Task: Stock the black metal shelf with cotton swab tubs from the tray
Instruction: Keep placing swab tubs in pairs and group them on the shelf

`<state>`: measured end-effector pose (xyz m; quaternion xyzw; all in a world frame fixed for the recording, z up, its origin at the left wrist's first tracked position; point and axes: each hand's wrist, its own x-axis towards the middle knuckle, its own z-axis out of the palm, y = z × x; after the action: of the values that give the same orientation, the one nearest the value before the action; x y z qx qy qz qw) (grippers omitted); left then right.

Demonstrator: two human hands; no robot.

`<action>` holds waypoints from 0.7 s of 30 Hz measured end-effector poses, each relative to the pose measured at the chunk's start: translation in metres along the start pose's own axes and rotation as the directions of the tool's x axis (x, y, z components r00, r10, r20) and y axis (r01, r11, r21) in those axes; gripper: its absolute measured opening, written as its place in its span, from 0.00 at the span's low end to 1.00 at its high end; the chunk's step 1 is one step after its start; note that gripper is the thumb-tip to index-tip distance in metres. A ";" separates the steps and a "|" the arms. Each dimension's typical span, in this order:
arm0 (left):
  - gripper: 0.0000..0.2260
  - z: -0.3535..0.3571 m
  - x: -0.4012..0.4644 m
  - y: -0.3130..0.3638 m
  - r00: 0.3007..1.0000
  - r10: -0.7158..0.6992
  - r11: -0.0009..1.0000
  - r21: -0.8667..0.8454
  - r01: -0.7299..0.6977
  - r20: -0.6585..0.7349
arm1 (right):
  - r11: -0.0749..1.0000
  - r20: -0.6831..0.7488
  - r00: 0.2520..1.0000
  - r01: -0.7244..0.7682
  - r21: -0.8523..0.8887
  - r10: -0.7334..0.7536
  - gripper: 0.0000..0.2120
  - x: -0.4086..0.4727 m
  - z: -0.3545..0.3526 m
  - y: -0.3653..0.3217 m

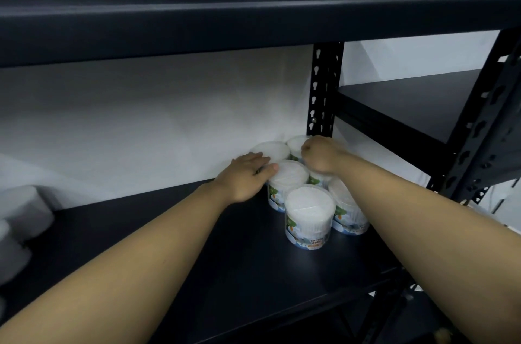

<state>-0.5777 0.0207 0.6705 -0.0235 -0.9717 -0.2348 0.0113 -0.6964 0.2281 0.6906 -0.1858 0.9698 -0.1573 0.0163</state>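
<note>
Several clear cotton swab tubs with white lids stand clustered at the back right of the black metal shelf (220,253). The nearest tub (308,216) shows a printed label. My left hand (244,178) lies flat with straight fingers against the left side of a middle tub (287,174), its fingertips touching the back left tub (272,150). My right hand (320,154) has curled fingers and grips a tub (318,178) in the right column from above; that tub is mostly hidden beneath it. The tray is out of view.
A black perforated upright post (324,90) stands right behind the tubs. A white sheet or wall (155,123) backs the shelf. Blurred white round containers (22,211) sit at the far left. The upper shelf beam (253,28) hangs overhead. Another shelf unit (417,101) stands right.
</note>
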 end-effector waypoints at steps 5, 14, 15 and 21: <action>0.31 -0.006 -0.002 0.002 0.999 0.005 0.999 -0.032 -0.004 0.046 | 1.000 0.041 0.999 -0.002 0.029 0.001 0.18 -0.007 -0.004 -0.003; 0.31 -0.041 -0.051 -0.018 0.998 -0.005 0.998 -0.062 0.001 -0.060 | 0.985 -0.043 0.991 0.132 0.109 -0.128 0.22 -0.036 -0.012 -0.066; 0.31 -0.046 -0.063 -0.025 0.997 -0.022 0.998 -0.065 0.017 -0.074 | 0.980 -0.043 0.986 0.162 0.112 -0.158 0.22 -0.040 -0.009 -0.079; 0.30 -0.084 -0.150 -0.078 0.981 -0.132 0.991 0.001 0.133 -0.142 | 0.926 0.002 0.952 0.298 0.233 -0.307 0.23 -0.068 0.023 -0.170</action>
<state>-0.4307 -0.0932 0.7047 0.0580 -0.9691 -0.2309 0.0648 -0.5708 0.0964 0.7195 -0.3329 0.9043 -0.2652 0.0319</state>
